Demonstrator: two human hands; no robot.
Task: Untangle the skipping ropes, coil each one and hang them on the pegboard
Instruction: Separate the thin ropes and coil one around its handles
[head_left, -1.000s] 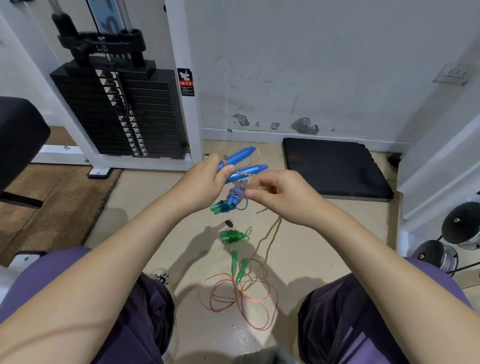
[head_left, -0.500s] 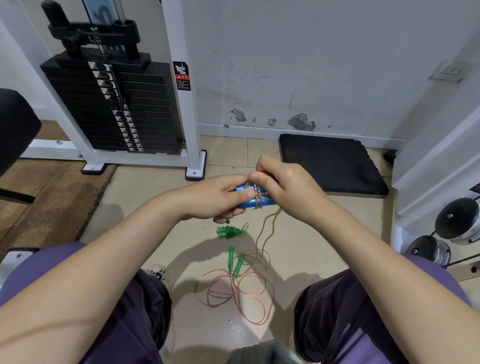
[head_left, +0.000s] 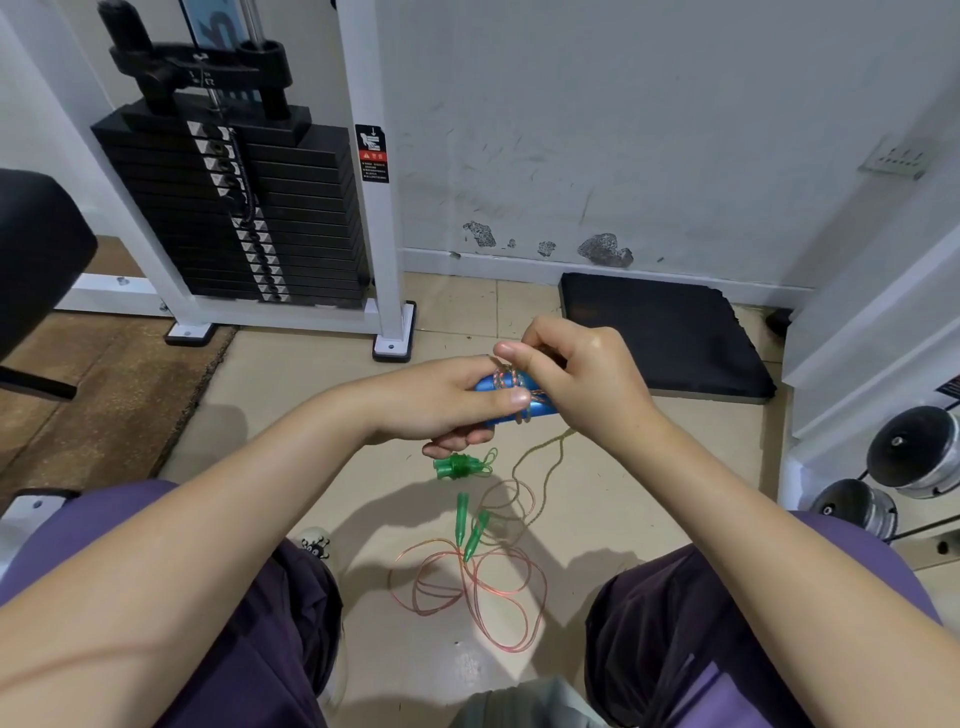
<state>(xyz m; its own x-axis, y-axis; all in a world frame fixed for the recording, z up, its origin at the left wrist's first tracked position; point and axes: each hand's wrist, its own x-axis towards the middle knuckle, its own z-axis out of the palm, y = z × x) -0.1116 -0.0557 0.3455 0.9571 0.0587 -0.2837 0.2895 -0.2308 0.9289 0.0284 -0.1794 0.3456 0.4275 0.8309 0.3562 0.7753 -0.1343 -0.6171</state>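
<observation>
My left hand (head_left: 447, 402) grips a pair of blue rope handles (head_left: 493, 385) held side by side above the floor. A thin brownish cord (head_left: 540, 467) is wound round them, and my right hand (head_left: 582, 387) pinches that cord just above the handles. The cord's loose end trails down to the tiles. On the floor below lie a small green coiled rope bundle (head_left: 460, 466), two green handles (head_left: 470, 525) and their loose pink rope (head_left: 478, 597) in several loops. No pegboard is in view.
A white weight-stack machine (head_left: 244, 208) stands at the back left on a brown mat. A black foam pad (head_left: 660, 332) lies against the wall. Chrome dumbbells (head_left: 909, 457) sit at the right by a white frame. My knees flank the ropes.
The blue handles were apart with a purple knot hanging below; now they lie together in my left hand, and my right hand has wound the cord round them. Both hands have lowered slightly.
</observation>
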